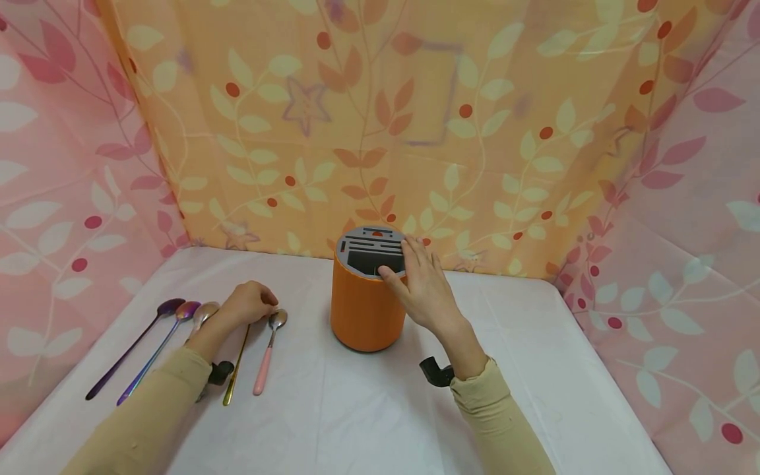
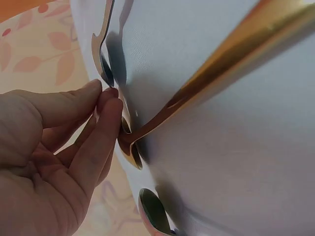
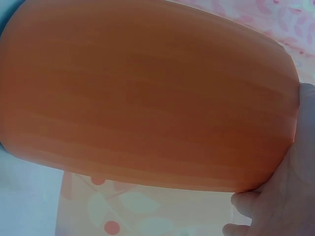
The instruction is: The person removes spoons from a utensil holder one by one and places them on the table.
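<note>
My left hand (image 1: 246,305) is at the tip of a pink-handled spoon (image 1: 262,369) with a silver bowl; thumb and fingertips pinch that tip. The spoon lies on the white cloth. Beside it is a gold spoon (image 1: 237,369), its bowl hidden by the hand in the head view but visible below the fingers in the left wrist view. An orange cylindrical holder (image 1: 365,313) stands upright, with a grey slotted top (image 1: 371,241). Across the right side of its rim rests my right hand (image 1: 424,284), fingers extended, thumb at the front edge of a wide dark opening.
Farther left lie a dark purple spoon (image 1: 127,349), a rainbow-tinted spoon (image 1: 157,353) and a pale metallic spoon (image 1: 204,312), the last partly behind the left forearm. A white cloth (image 1: 368,409) covers the table. Patterned fabric (image 1: 380,99) encloses the back and sides.
</note>
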